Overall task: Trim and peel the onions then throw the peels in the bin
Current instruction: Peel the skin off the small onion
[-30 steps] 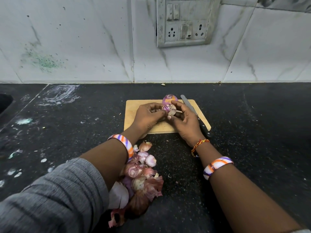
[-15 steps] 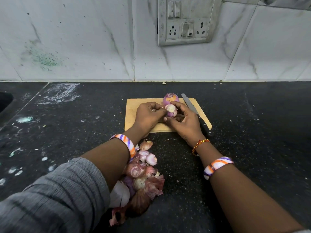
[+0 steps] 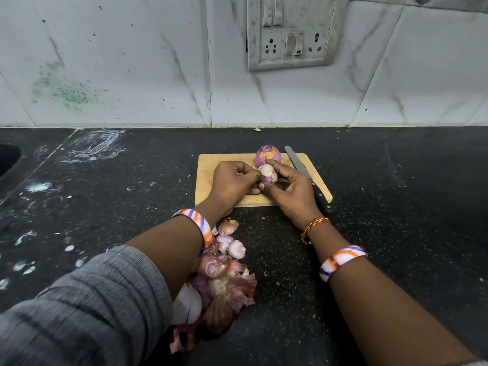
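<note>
A small onion [image 3: 267,173], trimmed pale at its top, is held over the wooden cutting board [image 3: 208,178] between both hands. My right hand [image 3: 291,192] grips it from the right and below. My left hand [image 3: 233,182] pinches at its left side, fingers curled. A larger peeled purple onion [image 3: 267,155] sits at the board's far edge, just behind the held one. A knife [image 3: 297,161] lies along the board's right side, its black handle partly under my right hand. A heap of onion peels [image 3: 224,281] lies on the counter near my left forearm.
The black counter [image 3: 396,220] runs to a white tiled wall with a switch and socket plate [image 3: 290,33]. A dark sink edge [image 3: 8,159] shows at the far left. White smears and specks mark the counter's left part.
The onion has turned slightly in my hands, its pale trimmed end now facing up more. Both hands stay over the board in nearly the same place.
</note>
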### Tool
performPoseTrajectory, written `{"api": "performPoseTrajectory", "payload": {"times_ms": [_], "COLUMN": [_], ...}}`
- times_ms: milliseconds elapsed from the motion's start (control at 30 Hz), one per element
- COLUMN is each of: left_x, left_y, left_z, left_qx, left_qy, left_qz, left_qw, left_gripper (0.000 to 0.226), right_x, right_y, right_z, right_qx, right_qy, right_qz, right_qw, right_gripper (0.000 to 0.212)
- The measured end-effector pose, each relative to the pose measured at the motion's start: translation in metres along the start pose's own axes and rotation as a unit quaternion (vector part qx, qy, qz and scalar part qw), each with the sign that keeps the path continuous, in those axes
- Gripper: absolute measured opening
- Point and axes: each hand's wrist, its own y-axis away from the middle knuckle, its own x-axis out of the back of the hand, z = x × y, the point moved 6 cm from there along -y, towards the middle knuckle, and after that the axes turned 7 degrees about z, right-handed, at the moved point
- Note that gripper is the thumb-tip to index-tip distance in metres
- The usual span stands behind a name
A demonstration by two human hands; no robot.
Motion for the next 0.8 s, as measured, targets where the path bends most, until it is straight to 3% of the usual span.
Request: {"api": "performPoseTrajectory", "payload": {"times_ms": [267,400,800], "left_x": [0.0017,-0.001,0.0006], "left_y": [-0.0022,-0.0009,0.0023], "left_z": [-0.0023,-0.0009,0.0016], "left_qx": [0.015,0.021,0.019], "left_qy": [0.024,0.029,0.008], "left_qz": [0.013,-0.01,0.001], "left_qw": [1.0,0.999,1.0], "left_gripper": [0.018,0.003,0.012], "right_x": [-0.0021,-0.0027,-0.0024], "right_y": [0.0004,-0.0004,0.0004], "right_z": [0.0003,0.0028,0.0023], "right_qx": [-0.021,-0.027,-0.022], "right_qy": [-0.023,-0.019,-0.012], "right_qz": [-0.007,-0.011,-0.016], "right_qw": [0.999,0.999,1.0], "right_gripper": [0.052,0.053,0.053]}}
